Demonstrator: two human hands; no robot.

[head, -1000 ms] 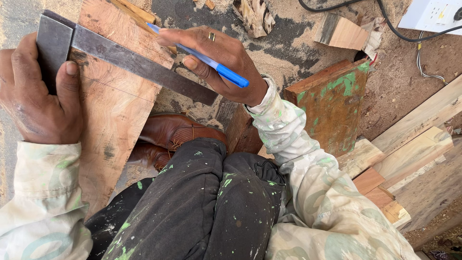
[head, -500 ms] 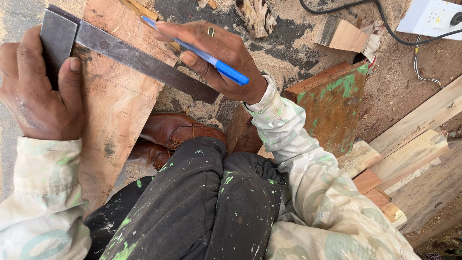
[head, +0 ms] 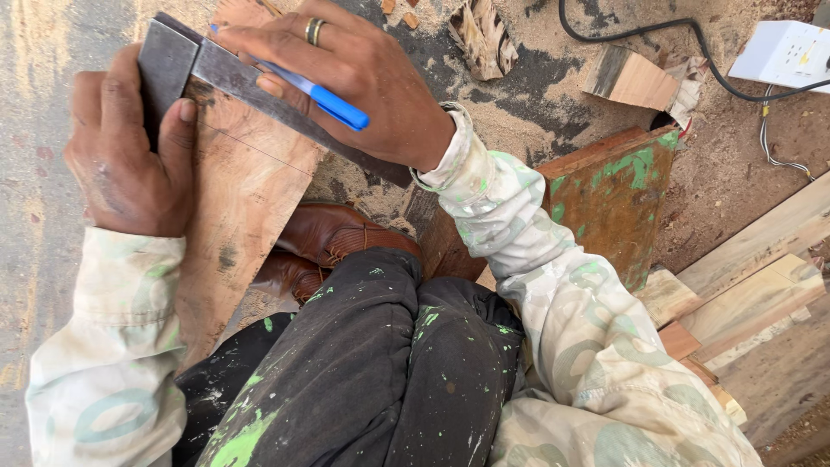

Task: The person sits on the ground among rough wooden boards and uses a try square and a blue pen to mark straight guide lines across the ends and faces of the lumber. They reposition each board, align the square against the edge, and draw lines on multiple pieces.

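My left hand [head: 130, 151] grips the dark stock of a metal try square [head: 173, 56] against the left edge of a reddish wooden board [head: 246, 199]. The square's steel blade [head: 285, 108] runs diagonally across the board toward the lower right. My right hand [head: 363, 82], with a ring on one finger, holds a blue pen [head: 324, 99] along the blade, the tip near the board's top. A thin drawn line crosses the board just below the blade.
My knee in paint-spattered black trousers [head: 380, 372] and brown leather shoes [head: 333, 233] sit below the board. A green-stained wooden box [head: 618, 190], pale planks [head: 761, 285], a wood offcut [head: 635, 78], a white power strip [head: 782, 52] and cable lie right on sandy ground.
Both hands and the square sit slightly lower and closer in view; my right hand has slid the pen up along the blade toward the square's stock.
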